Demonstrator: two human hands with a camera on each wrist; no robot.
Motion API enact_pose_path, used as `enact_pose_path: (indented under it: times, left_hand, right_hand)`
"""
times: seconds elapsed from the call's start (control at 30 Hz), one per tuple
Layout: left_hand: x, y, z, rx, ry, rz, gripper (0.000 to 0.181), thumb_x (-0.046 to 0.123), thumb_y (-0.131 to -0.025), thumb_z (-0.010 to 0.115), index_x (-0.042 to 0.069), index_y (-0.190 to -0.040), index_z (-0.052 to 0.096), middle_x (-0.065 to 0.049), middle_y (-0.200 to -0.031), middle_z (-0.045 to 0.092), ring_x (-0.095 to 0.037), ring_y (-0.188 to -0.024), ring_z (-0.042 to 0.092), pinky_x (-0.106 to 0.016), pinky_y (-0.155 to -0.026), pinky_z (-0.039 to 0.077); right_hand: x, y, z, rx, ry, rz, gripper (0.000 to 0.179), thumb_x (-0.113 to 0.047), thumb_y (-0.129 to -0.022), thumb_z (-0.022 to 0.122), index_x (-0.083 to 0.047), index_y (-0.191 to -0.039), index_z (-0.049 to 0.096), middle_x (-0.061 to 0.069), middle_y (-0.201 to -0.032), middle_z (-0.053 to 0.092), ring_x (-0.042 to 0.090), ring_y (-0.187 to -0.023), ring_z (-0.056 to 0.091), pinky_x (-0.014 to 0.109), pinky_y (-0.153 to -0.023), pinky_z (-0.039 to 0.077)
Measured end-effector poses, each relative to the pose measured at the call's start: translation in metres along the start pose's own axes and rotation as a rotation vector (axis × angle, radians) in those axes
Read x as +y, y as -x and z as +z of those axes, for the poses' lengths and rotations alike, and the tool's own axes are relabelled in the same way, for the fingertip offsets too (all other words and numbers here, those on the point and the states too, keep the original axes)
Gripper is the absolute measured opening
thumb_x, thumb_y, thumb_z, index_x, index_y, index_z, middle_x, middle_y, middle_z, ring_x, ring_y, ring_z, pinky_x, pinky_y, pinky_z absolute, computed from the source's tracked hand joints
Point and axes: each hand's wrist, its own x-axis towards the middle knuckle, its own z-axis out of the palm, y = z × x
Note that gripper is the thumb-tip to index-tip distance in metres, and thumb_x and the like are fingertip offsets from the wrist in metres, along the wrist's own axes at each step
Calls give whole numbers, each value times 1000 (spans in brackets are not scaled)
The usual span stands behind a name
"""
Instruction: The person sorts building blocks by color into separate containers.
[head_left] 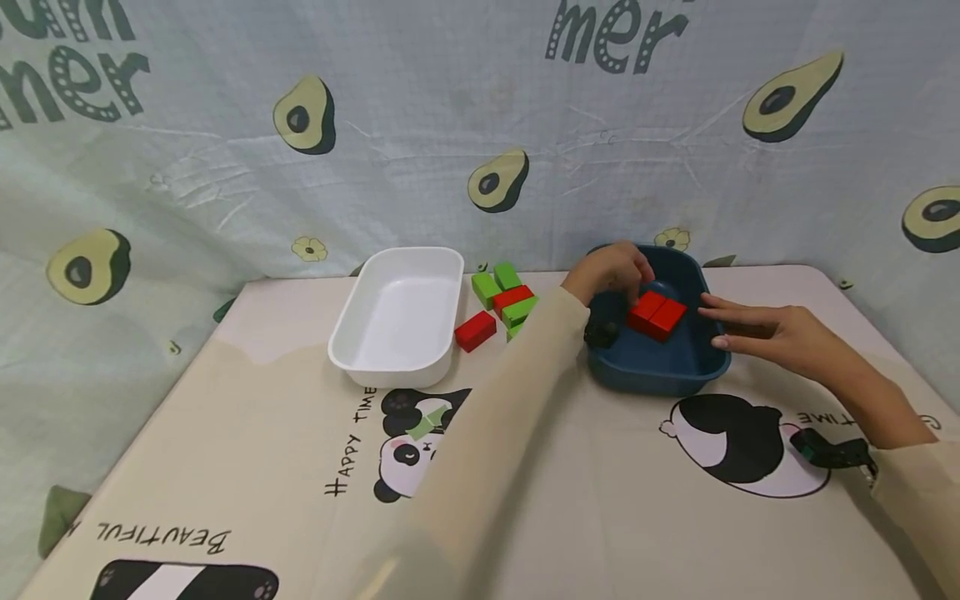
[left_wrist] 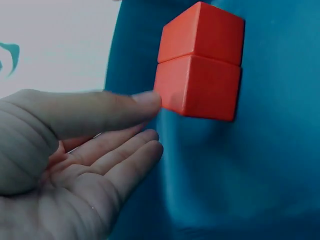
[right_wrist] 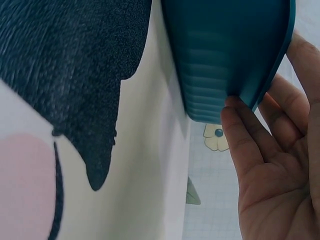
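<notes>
Two red blocks (head_left: 657, 316) lie side by side inside a dark blue bin (head_left: 652, 384). My left hand (head_left: 611, 271) reaches over the bin's left side, fingers pointing down beside the blocks. In the left wrist view, the thumb tip is right at the lower corner of the nearer red block (left_wrist: 210, 90); the other fingers extend loosely below the thumb. My right hand (head_left: 795, 333) is at the bin's right side, fingers extended against its outer wall and rim. The right wrist view shows those fingertips on the blue wall (right_wrist: 225, 65).
Left of the bin, several green blocks (head_left: 517, 312) and red blocks (head_left: 476, 331) lie loose on the table. A white bin (head_left: 397, 321) stands beside them. A printed cloth covers the table (head_left: 300, 467), and a patterned curtain (head_left: 405, 167) hangs behind it.
</notes>
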Motion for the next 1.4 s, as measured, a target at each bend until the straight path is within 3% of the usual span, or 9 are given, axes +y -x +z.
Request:
enact_pose_path:
  times: [0.17,0.27,0.37,0.53,0.77,0.97,1.1,1.23,1.4]
  left_hand:
    - [3,18,-4,29,-117,142,47,-1,-88,75,8,-133,66,-1,-132,63,-14,-118,58,-20,-93,53]
    - [3,35,-12,24,-198,243,45,3,-90,76,6,-133,65,-6,-133,64,-16,-119,58,-19,-93,52]
    - [0,55,-22,17,-273,321,44,6,-92,75,3,-134,63,-10,-137,62,-19,-124,57,-19,-96,51]
    - [-17,91,-34,39,-327,385,45,4,-91,75,2,-134,63,-12,-137,61,-24,-125,58,-22,-97,52]
    - [-49,138,-42,57,-291,389,46,-1,-90,75,2,-134,63,-11,-136,63,-27,-122,62,-25,-93,56]
    - [-72,162,-42,89,-288,366,48,1,-90,74,5,-136,62,-8,-138,62,-28,-126,61,-31,-98,56]
    - [-88,174,-39,112,-322,358,51,1,-90,74,6,-139,61,-8,-141,61,-31,-130,57,-36,-101,54]
    - [-104,187,-34,136,-320,346,55,0,-88,75,5,-140,58,-12,-142,60,-34,-130,56,-36,-97,55]
    - [-120,195,-28,159,-276,307,66,6,-87,80,4,-146,51,-14,-145,55,-35,-124,56,-37,-96,55]
  right_hand:
    - [0,1,1,9,-11,-20,49,-36,-94,75,-29,-141,63,-4,-154,48,-20,-128,35,-4,-85,31]
    - [-1,1,0,14,-7,-38,48,-35,-94,75,-28,-140,64,-3,-154,48,-26,-121,32,-5,-85,31]
    - [-2,1,-2,12,-7,-41,49,-35,-94,75,-28,-141,64,-2,-154,48,-17,-129,36,-5,-86,30]
    - [-2,-1,-3,-7,4,-30,51,-37,-94,75,-25,-142,63,1,-155,47,31,-143,44,-5,-84,29]
    - [-3,-1,-2,-20,9,-24,52,-38,-94,74,-24,-143,62,1,-156,44,40,-142,42,2,-91,36]
    - [-1,0,-2,-36,1,-21,55,-36,-95,74,-20,-145,59,7,-158,42,44,-142,40,67,-103,42]
    - [-2,0,-1,-35,15,-14,54,-38,-94,74,-24,-144,60,3,-157,43,41,-142,41,30,-104,47]
    - [-3,0,-1,-29,23,-16,53,-38,-94,74,-26,-143,61,1,-156,45,39,-142,42,-2,-84,30]
    - [-4,-1,-2,-37,18,-7,54,-38,-94,74,-23,-144,60,4,-157,43,40,-143,41,31,-106,47]
